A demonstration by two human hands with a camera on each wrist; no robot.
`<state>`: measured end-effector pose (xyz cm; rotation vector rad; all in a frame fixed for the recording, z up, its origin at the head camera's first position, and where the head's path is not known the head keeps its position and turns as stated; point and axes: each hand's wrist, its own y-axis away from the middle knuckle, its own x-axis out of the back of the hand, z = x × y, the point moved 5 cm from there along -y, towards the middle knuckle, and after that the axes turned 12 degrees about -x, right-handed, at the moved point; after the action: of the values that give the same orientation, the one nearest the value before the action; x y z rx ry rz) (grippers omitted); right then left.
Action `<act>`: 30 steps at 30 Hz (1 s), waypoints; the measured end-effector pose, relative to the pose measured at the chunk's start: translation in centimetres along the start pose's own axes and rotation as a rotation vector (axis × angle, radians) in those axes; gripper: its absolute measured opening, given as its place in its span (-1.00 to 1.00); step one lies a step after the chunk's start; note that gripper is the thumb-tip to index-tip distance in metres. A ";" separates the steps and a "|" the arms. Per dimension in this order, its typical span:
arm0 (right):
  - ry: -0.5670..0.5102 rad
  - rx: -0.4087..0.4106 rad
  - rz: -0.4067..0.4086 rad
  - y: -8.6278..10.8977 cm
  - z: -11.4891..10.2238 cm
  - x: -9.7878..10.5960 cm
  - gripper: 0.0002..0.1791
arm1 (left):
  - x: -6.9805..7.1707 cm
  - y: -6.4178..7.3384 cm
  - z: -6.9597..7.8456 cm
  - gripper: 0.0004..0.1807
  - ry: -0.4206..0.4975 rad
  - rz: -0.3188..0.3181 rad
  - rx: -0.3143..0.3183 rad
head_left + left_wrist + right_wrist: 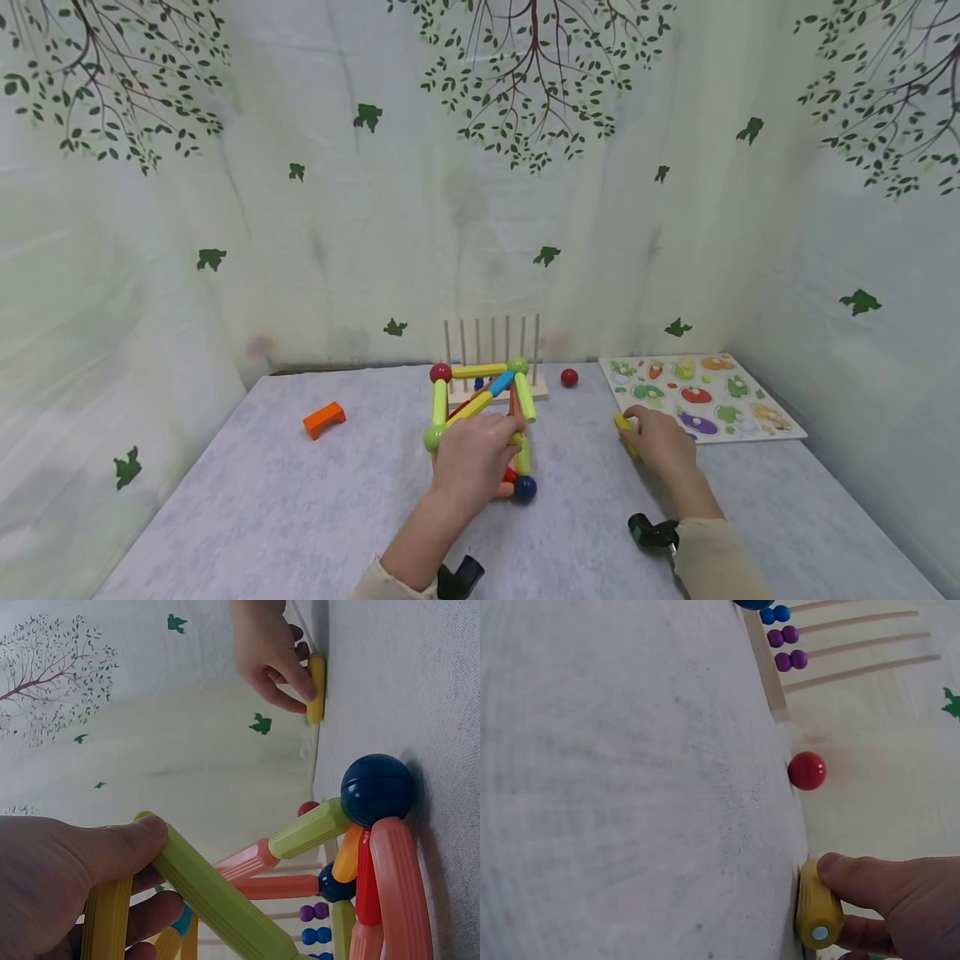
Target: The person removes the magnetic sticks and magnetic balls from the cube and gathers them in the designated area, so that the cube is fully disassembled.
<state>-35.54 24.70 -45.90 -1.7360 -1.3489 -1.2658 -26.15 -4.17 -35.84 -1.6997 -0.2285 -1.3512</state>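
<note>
A frame of magnetic building sticks and balls stands mid-table, with a dark blue ball (525,489) at its front right corner and a green ball (433,437) at its left. My left hand (476,462) grips this frame; its thumb presses the end of a light green stick (225,892), and a yellow stick (107,922) lies under the thumb. At the right, my right hand (660,446) pinches a loose yellow stick (819,904) between thumb and fingers, low at the tabletop. A pale metal disc shows in that stick's end.
Behind the frame stands a wooden bead rack (538,387) with upright pegs. A red ball (569,378) sits right of it. An orange arched block (324,420) lies at left. A vegetable puzzle board (750,385) lies at right, beside my right hand.
</note>
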 end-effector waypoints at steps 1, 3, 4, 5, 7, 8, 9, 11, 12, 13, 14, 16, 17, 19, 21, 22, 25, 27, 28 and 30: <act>-0.012 -0.009 -0.005 0.0 0.1 0.0 -0.55 | 0.0 0.1 0.0 -0.66 0.002 -0.004 0.005; -0.032 -0.018 0.003 0.1 0.3 0.0 -0.54 | 0.0 0.2 0.2 -0.67 0.008 -0.014 0.008; -0.039 -0.016 0.015 0.2 0.2 0.1 -0.54 | 0.0 0.2 0.2 -0.68 0.008 -0.016 0.008; -0.042 -0.005 0.032 0.4 0.1 0.3 -0.55 | -0.1 0.3 0.3 -0.68 0.008 -0.017 0.006; -0.063 0.027 0.076 0.8 -0.6 0.8 -0.57 | -0.1 0.3 0.3 -0.69 0.004 -0.015 0.004; -0.075 0.049 0.102 1.1 -1.0 1.2 -0.60 | -0.1 0.3 0.3 -0.69 0.001 -0.012 0.003; -0.099 0.072 0.124 1.3 -1.6 1.7 -0.64 | -0.1 0.3 0.3 -0.70 -0.002 -0.010 0.005; -0.160 0.132 0.151 2.1 -3.1 2.7 -0.72 | 0.0 0.2 0.2 -0.70 -0.004 -0.006 0.010; -0.199 0.169 0.154 2.5 -3.9 3.2 -0.76 | 0.0 0.2 0.2 -0.70 -0.004 -0.008 0.014; -0.229 0.210 0.149 3.0 -4.8 3.7 -0.79 | 0.1 0.1 0.1 -0.70 0.000 -0.009 0.015; -0.262 0.252 0.128 3.5 -5.6 4.1 -0.82 | 0.2 0.1 0.1 -0.70 0.001 -0.010 0.018; -0.308 0.355 0.045 4.7 -7.2 4.5 -0.85 | 0.4 0.0 0.1 -0.70 0.003 -0.011 0.022; -0.319 0.413 -0.014 5.4 -8.0 4.6 -0.86 | 0.5 0.0 0.0 -0.70 0.003 -0.012 0.024; -0.326 0.514 -0.136 6.8 -9.4 4.5 -0.87 | 0.6 0.0 0.0 -0.70 -0.003 -0.010 0.026; -0.324 0.598 -0.252 8.1 -10.6 4.2 -0.83 | 0.7 0.0 -0.1 -0.70 -0.011 -0.008 0.028; -0.319 0.634 -0.296 8.6 -11.2 3.9 -0.81 | 0.7 0.0 -0.1 -0.70 -0.014 -0.009 0.028; -0.324 0.679 -0.407 9.6 -12.3 2.9 -0.72 | 0.8 0.1 -0.1 -0.69 -0.006 -0.015 0.031; -0.349 0.672 -0.478 9.9 -12.7 2.1 -0.65 | 0.8 0.1 -0.1 -0.68 0.001 -0.022 0.031; -0.370 0.663 -0.512 10.0 -12.9 1.6 -0.62 | 0.8 0.1 -0.1 -0.68 0.005 -0.027 0.032; -0.416 0.638 -0.564 10.2 -13.1 0.8 -0.61 | 0.8 0.1 0.0 -0.69 0.015 -0.033 0.031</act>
<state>-30.08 10.41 -39.39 -1.2270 -2.2921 -0.5982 -25.76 -4.52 -35.26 -1.6664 -0.2682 -1.3770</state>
